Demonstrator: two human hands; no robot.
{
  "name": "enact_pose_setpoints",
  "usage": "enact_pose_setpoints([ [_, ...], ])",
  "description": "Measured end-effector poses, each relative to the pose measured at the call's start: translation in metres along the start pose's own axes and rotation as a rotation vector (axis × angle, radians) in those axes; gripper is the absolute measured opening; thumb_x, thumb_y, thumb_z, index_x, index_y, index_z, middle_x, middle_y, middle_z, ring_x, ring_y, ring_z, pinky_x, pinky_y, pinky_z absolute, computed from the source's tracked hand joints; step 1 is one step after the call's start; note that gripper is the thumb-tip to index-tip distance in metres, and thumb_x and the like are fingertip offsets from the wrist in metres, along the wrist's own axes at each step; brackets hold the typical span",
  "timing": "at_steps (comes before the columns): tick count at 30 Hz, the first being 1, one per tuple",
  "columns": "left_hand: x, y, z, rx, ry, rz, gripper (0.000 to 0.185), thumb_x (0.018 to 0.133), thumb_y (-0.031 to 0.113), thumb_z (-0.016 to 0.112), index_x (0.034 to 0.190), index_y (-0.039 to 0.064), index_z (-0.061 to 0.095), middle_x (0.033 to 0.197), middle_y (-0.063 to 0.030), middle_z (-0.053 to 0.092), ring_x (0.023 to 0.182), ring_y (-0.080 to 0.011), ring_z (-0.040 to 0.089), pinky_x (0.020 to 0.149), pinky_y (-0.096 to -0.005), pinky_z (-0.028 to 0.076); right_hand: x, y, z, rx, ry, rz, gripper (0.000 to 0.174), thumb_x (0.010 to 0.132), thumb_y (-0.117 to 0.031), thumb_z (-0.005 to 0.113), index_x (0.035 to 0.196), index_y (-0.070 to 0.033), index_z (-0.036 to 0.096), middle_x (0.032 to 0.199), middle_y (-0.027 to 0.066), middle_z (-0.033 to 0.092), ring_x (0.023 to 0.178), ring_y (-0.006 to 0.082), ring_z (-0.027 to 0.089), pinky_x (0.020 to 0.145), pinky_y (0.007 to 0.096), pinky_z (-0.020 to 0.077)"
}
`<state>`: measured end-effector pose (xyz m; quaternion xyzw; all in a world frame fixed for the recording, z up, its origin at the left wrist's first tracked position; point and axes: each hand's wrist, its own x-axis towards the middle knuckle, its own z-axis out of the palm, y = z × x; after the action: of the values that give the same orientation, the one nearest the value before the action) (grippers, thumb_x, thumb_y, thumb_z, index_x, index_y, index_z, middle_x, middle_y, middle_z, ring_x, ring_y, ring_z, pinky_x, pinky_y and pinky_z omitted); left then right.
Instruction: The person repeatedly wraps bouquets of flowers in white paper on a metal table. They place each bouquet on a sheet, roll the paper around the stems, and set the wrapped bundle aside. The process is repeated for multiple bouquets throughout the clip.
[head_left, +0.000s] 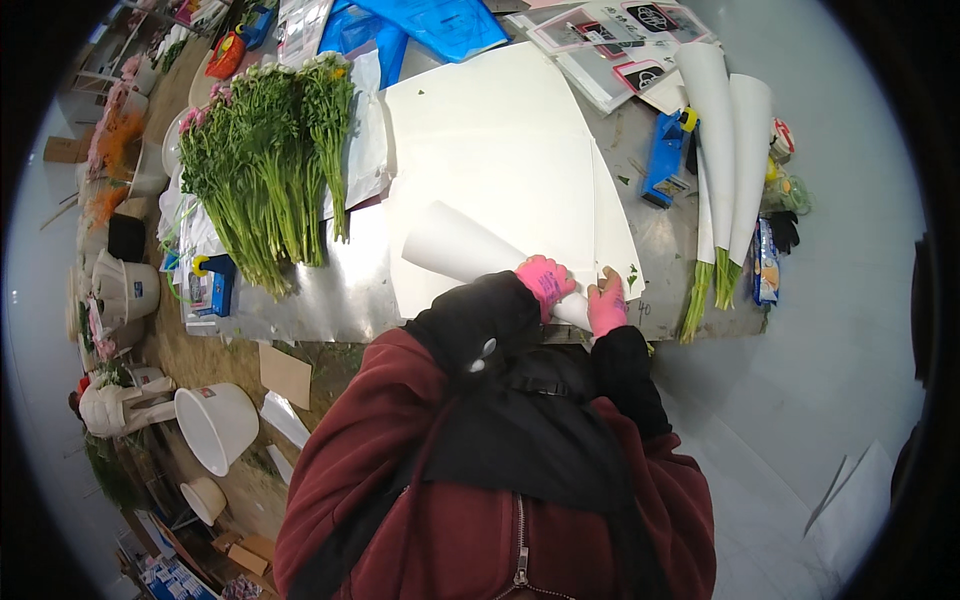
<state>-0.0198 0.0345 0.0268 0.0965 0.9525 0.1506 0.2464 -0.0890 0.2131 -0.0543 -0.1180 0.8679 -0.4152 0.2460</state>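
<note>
A white paper cone (465, 244) lies slanted over a stack of white paper sheets (495, 150) at the table's front edge. My left hand (546, 283), in a pink glove with bare fingertips, is closed around the cone's narrower half. At the tapered end, my right hand (607, 304) in a matching glove has its fingers curled against the paper. What is inside the cone cannot be seen. To the right, white paper-wrapped bunches (709, 142) lie with green stems sticking out at the bottom.
Leafy flower bunches (262, 157) lie at the left on the metal table (352, 281). One blue tape dispenser (667, 161) sits right of the sheets, another (217, 285) at the left. Printed plastic sleeves (615, 45) and blue plastic (442, 26) lie behind. A white bucket (217, 427) stands on the floor.
</note>
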Motion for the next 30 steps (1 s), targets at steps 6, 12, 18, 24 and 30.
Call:
enact_pose_setpoints([
  [6,0.001,-0.01,-0.007,-0.063,0.228,0.063,0.082,0.054,0.035,0.083,0.128,0.018,0.051,0.13,-0.0134,0.049,0.119,-0.0323,0.049,0.101,-0.0416,0.038,-0.003,-0.019,-0.009,-0.499,0.011,-0.267,0.017,0.083,-0.018,0.063,0.096,-0.008,0.062,0.093,0.0147,0.063,0.088,0.0348,0.058,0.077,0.0459,0.0454],
  [12,0.005,-0.009,-0.017,-0.218,0.134,-0.18,0.074,0.063,0.043,0.078,0.127,0.017,0.05,0.12,-0.0104,0.056,0.116,-0.0258,0.052,0.102,-0.0403,0.037,0.005,-0.048,-0.006,-0.564,0.158,-0.368,0.015,0.079,-0.012,0.061,0.093,-0.009,0.061,0.091,0.011,0.062,0.087,0.0312,0.057,0.077,0.0422,0.0463],
  [18,0.011,-0.002,-0.016,-0.158,0.167,-0.274,0.066,0.068,0.044,0.075,0.123,0.017,0.052,0.115,-0.0084,0.058,0.113,-0.0281,0.053,0.101,-0.0408,0.037,0.0,-0.045,-0.016,-0.523,0.175,-0.648,0.033,0.076,-0.018,0.068,0.107,-0.01,0.06,0.109,0.0069,0.059,0.098,0.0298,0.055,0.082,0.0427,0.0449],
  [24,0.001,-0.013,-0.013,-0.192,0.215,-0.077,0.069,0.071,0.037,0.076,0.131,0.018,0.048,0.126,-0.0067,0.054,0.118,-0.0282,0.05,0.103,-0.0423,0.036,-0.017,-0.02,-0.015,-0.557,0.144,-0.761,0.043,0.07,-0.021,0.074,0.11,-0.011,0.059,0.117,0.0073,0.056,0.102,0.0311,0.052,0.086,0.0446,0.0426],
  [30,-0.009,-0.022,-0.008,-0.104,0.282,0.075,0.066,0.07,0.033,0.077,0.128,0.019,0.049,0.122,-0.0016,0.055,0.113,-0.0243,0.054,0.093,-0.04,0.043,0.026,-0.018,-0.052,-0.149,0.225,-0.469,0.03,0.096,-0.025,0.049,0.116,-0.003,0.055,0.098,0.0175,0.064,0.091,0.0316,0.061,0.082,0.0391,0.0473],
])
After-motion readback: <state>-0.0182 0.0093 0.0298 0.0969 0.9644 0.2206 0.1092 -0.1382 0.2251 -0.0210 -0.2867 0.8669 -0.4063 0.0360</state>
